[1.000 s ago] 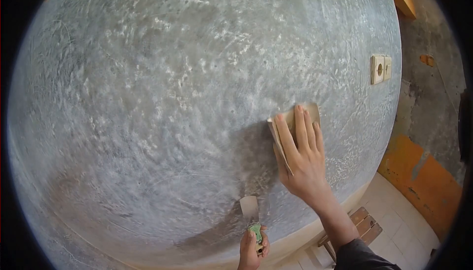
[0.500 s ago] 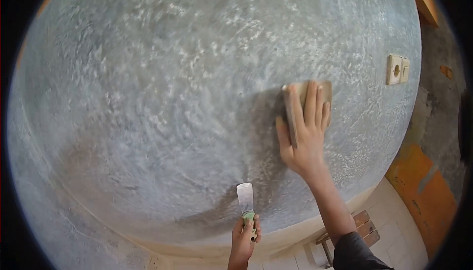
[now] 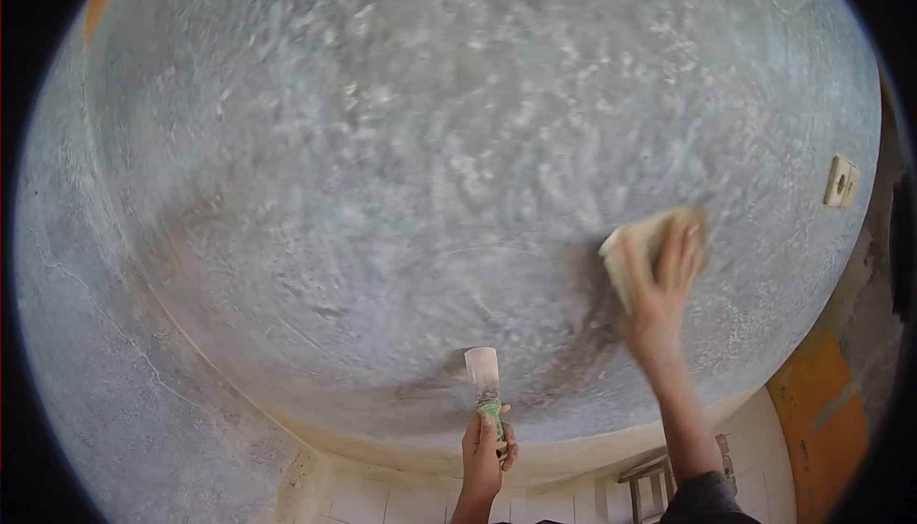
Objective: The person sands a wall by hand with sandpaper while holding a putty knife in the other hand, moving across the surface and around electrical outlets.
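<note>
My left hand (image 3: 485,446) is wrapped round the green handle of a putty knife (image 3: 483,374), its broad metal blade pointing up in front of the wall. Farther right, my right hand (image 3: 657,299) grips a pale, flat sanding block (image 3: 642,228) and holds it against the grey wall (image 3: 382,218). Motion smears the fingers and the block, so its exact kind is hard to make out. Light, rough streaks and patches cover the wall's surface.
A socket and switch plate (image 3: 842,182) is fixed at the wall's right side. Below stands a wooden stool (image 3: 652,486) on the tiled floor (image 3: 411,503). A cracked side wall (image 3: 124,352) meets this wall at the left corner. Orange paint (image 3: 817,409) shows at the lower right.
My right hand has moved right and down with the sanding block, which is now tilted. The view has shifted, bringing more of the left corner in. My left hand still holds the putty knife.
</note>
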`<action>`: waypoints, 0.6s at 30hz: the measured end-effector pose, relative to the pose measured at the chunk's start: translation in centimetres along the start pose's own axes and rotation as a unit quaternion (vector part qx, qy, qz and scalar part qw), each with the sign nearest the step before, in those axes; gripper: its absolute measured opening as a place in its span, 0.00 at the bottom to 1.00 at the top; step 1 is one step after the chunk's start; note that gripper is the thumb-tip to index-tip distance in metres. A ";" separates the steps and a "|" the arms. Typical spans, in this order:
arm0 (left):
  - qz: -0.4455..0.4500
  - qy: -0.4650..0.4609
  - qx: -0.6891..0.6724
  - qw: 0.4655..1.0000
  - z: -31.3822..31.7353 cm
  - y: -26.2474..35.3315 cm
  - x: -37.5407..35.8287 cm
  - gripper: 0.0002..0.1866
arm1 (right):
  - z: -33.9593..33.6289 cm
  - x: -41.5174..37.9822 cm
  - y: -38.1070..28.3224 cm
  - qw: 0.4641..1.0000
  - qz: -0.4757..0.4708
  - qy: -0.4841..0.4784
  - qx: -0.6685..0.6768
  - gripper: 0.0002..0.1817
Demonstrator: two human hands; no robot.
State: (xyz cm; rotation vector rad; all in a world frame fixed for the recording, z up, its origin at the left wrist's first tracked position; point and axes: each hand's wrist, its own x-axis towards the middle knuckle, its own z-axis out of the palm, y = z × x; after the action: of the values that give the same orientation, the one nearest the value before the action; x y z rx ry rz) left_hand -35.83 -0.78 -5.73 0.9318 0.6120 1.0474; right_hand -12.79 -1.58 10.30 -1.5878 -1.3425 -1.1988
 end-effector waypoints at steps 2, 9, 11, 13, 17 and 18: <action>0.002 -0.002 0.009 1.000 -1.8 1.4 0.4 0.22 | 1.1 -3.8 -3.3 0.974 -0.110 -0.190 0.054 0.31; 0.003 -0.034 0.033 0.999 -9.4 7.4 1.8 0.23 | 2.3 4.0 -9.3 0.988 0.110 0.097 0.055 0.28; 0.000 -0.034 0.015 0.999 -11.4 8.9 1.9 0.22 | 4.5 2.7 -13.4 0.997 0.047 0.059 -0.024 0.26; -0.007 -0.035 -0.002 0.999 -13.5 10.0 2.3 0.21 | 6.4 -1.8 -18.1 0.991 -0.114 -0.073 -0.012 0.26; -0.006 -0.066 0.055 0.996 -16.8 12.1 3.3 0.23 | 6.5 0.6 -16.6 0.998 -0.048 -0.005 -0.045 0.26; -0.009 -0.077 0.068 0.995 -17.3 12.5 3.5 0.23 | 5.7 3.0 -15.0 0.998 0.041 0.046 -0.027 0.27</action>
State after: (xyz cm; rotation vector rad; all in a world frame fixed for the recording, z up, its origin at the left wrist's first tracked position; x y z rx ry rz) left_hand -53.88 10.83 -3.35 1.1145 0.5667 0.9160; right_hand -26.36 7.52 10.83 -1.5902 -1.1838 -1.2521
